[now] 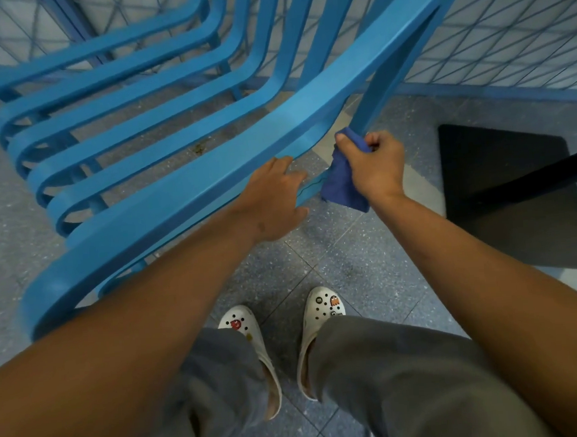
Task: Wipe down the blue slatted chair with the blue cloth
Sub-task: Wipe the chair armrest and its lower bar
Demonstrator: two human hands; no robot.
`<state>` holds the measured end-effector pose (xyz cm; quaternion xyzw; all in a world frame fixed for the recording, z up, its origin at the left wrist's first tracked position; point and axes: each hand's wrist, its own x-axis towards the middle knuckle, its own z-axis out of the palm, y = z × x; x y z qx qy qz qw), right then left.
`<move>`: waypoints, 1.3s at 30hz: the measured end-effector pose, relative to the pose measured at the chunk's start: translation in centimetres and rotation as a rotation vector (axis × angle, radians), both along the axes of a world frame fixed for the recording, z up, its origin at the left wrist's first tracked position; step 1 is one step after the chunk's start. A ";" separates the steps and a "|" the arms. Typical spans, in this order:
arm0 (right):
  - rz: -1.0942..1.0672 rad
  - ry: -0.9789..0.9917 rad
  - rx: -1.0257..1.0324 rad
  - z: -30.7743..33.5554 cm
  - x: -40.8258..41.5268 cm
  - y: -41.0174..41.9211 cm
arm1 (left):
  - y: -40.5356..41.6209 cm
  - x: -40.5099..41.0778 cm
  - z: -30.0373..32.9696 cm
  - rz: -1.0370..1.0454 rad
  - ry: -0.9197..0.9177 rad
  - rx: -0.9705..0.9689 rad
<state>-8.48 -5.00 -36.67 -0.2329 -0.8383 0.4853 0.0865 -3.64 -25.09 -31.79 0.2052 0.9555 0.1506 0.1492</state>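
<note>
Under me lies a speckled grey tiled floor [361, 264], with a black square table base [516, 204] to my right and a blue mesh fence [505, 36] at the far side.

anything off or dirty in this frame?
One thing: a brownish stain on the floor under the chair, seen between the slats. Otherwise, left hand steadies the rail; right hand grips the cloth around the leg.
</note>
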 end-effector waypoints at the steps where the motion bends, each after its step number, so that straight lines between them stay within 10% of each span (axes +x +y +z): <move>1: 0.004 -0.020 0.008 -0.5 0.1 -0.1 | 0.1 0.0 0.0 -0.003 0.003 -0.005; 8: -0.059 -0.168 -0.016 -2.0 0.4 -0.6 | -0.1 -0.2 0.1 -0.012 -0.022 -0.013; 17: -0.041 0.281 0.012 8.7 -0.8 0.3 | 0.1 0.1 0.3 -0.021 -0.028 -0.019; 23: 0.039 -0.042 0.089 4.0 1.3 -0.5 | 0.2 0.2 0.6 -0.016 -0.015 -0.031; 30: 0.035 0.238 0.062 6.7 -0.5 0.6 | 0.1 0.1 0.4 -0.021 -0.026 -0.019; 39: 0.094 -0.074 0.193 -1.8 -0.4 0.7 | -0.2 0.5 -0.2 -0.138 -0.139 -0.233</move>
